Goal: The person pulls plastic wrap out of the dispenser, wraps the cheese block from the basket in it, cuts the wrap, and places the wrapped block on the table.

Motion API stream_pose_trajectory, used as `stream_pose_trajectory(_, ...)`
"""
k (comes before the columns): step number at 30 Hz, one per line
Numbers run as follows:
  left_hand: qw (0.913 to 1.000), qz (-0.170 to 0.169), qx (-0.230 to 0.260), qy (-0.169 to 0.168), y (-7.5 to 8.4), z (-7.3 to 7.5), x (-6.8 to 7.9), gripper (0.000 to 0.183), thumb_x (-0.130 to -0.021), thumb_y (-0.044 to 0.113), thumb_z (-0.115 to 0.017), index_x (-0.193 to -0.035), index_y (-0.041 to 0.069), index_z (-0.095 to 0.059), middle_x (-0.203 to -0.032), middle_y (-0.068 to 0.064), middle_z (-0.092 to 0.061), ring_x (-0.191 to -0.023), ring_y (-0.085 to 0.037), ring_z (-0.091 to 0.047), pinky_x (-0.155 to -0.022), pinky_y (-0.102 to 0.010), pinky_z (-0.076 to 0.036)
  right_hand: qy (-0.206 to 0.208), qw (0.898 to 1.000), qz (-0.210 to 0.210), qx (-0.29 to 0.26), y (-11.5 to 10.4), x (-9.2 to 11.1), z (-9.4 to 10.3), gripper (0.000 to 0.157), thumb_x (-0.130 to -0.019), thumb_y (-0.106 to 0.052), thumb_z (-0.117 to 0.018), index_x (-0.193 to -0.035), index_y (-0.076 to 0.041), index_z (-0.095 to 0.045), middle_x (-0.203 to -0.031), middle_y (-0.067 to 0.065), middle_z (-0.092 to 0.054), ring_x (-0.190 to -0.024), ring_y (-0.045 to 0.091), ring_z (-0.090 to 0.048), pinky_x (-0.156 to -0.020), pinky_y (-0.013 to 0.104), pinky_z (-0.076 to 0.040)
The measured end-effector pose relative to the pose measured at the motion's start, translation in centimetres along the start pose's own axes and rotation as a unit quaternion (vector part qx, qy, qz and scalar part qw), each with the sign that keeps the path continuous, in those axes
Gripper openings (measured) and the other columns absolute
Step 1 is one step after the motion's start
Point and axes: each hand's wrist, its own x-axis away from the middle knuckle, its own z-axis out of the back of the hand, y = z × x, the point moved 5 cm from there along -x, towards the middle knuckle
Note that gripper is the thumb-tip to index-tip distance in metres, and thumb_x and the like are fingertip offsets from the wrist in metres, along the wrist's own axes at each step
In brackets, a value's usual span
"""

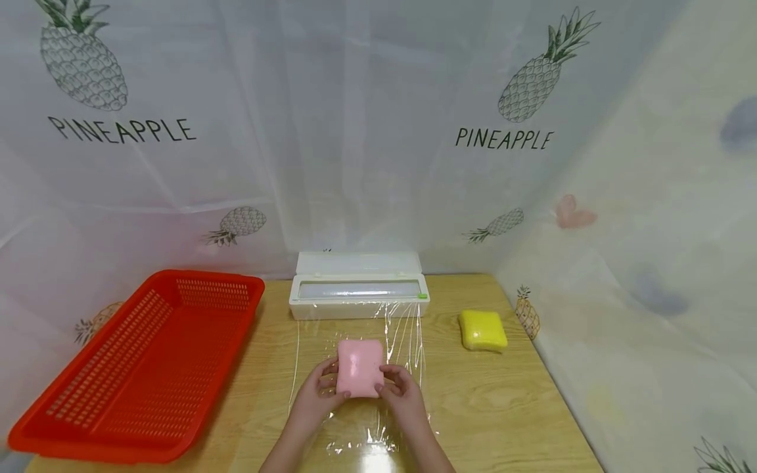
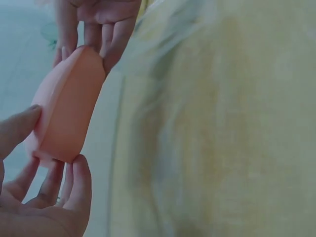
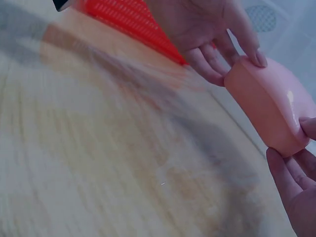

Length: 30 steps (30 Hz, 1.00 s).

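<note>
Between my two hands is a pink rounded-square block (image 1: pixel 359 368) with a glossy top. My left hand (image 1: pixel 316 397) pinches its left side, thumb on the near corner and fingers along the edge. On the opposite side my right hand (image 1: pixel 405 397) grips it the same way. In the left wrist view the block (image 2: pixel 71 108) appears held up edge-on, with a hand at each end. Clear plastic film (image 1: pixel 408 338) runs under the block and hands, drawn from a white film dispenser (image 1: pixel 359 310) whose lid stands up.
At the left stands a large red plastic basket (image 1: pixel 204 394) with slotted walls. A yellow rounded block (image 1: pixel 483 330) of similar shape lies at the right on the wooden table (image 1: pixel 503 407). Behind hangs a pineapple-print curtain (image 1: pixel 355 164).
</note>
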Motion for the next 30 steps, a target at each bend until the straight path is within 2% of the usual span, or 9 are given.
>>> stream_pose_trajectory(5, 0.9998, -0.001, -0.005, 0.019, -1.3, -0.1, 0.3, 0.068, -0.075, -0.004, -0.079, -0.135, -0.004, -0.048, -0.125, -0.025, -0.054, -0.104, -0.034, -0.060, -0.080, -0.029, -0.054, -0.005, 1.000, -0.005, 0.004, 1.1, 0.2, 0.0, 0.037, -0.088, 0.004, -0.064, -0.123, 0.007, -0.051, -0.124, 0.023, -0.058, -0.100, 0.026, -0.063, -0.082, 0.028, -0.053)
stream_pose_trajectory(9, 0.9996, -0.011, 0.007, 0.023, -2.1, -0.5, 0.3, 0.066, -0.075, -0.005, -0.078, -0.134, -0.005, -0.049, -0.125, -0.027, -0.053, -0.103, -0.034, -0.060, -0.081, -0.028, -0.054, -0.001, 0.999, 0.006, 0.033, 1.7, 0.3, 0.2, 0.036, -0.088, 0.003, -0.065, -0.122, 0.006, -0.051, -0.124, 0.024, -0.058, -0.098, 0.022, -0.062, -0.079, 0.026, -0.053)
stream_pose_trajectory(13, 0.9992, -0.013, 0.006, 0.036, -2.9, -0.7, -0.1, 0.062, -0.076, -0.006, -0.077, -0.133, -0.004, -0.051, -0.127, -0.026, -0.053, -0.104, -0.034, -0.060, -0.083, -0.027, -0.053, 0.007, 0.998, 0.016, 0.062, 1.8, 0.0, 0.3, 0.034, -0.089, 0.000, -0.066, -0.121, 0.002, -0.054, -0.122, 0.022, -0.058, -0.095, 0.021, -0.062, -0.074, 0.027, -0.054)
stream_pose_trajectory(18, 0.9984, -0.025, -0.001, 0.051, -3.2, -0.8, -0.8, 0.060, -0.077, -0.007, -0.076, -0.132, -0.004, -0.052, -0.128, -0.027, -0.054, -0.105, -0.037, -0.060, -0.084, -0.030, -0.054, 0.021, 0.997, 0.017, 0.073, 1.7, -0.7, 0.3, 0.033, -0.089, 0.000, -0.066, -0.121, -0.002, -0.059, -0.117, 0.016, -0.059, -0.096, 0.022, -0.061, -0.075, 0.027, -0.053)
stream_pose_trajectory(23, 0.9971, -0.010, -0.026, 0.071, -3.6, -0.7, -0.6, 0.060, -0.076, -0.005, -0.077, -0.131, -0.002, -0.054, -0.125, -0.024, -0.056, -0.103, -0.036, -0.062, -0.082, -0.030, -0.055, 0.023, 0.996, 0.006, 0.088, 2.2, -0.7, 0.4, 0.033, -0.087, 0.003, -0.067, -0.118, -0.002, -0.062, -0.107, 0.015, -0.061, -0.093, 0.023, -0.060, -0.074, 0.026, -0.053)
stream_pose_trajectory(26, 0.9967, -0.002, -0.034, 0.074, -4.0, -0.8, -0.3, 0.059, -0.077, -0.005, -0.077, -0.131, -0.002, -0.053, -0.124, -0.025, -0.057, -0.102, -0.035, -0.062, -0.081, -0.031, -0.055, 0.014, 0.995, 0.014, 0.097, 2.4, -0.4, 0.4, 0.032, -0.087, 0.004, -0.066, -0.118, 0.001, -0.062, -0.110, 0.018, -0.059, -0.094, 0.025, -0.061, -0.076, 0.026, -0.053)
stream_pose_trajectory(30, 0.9973, -0.001, -0.023, 0.070, -4.6, -0.8, -0.1, 0.058, -0.078, -0.005, -0.075, -0.132, -0.004, -0.052, -0.124, -0.026, -0.056, -0.101, -0.035, -0.062, -0.081, -0.029, -0.055, 0.012, 0.994, 0.017, 0.110, 2.7, -0.2, 0.3, 0.033, -0.089, 0.000, -0.066, -0.121, -0.002, -0.061, -0.115, 0.016, -0.059, -0.098, 0.024, -0.061, -0.077, 0.026, -0.053)
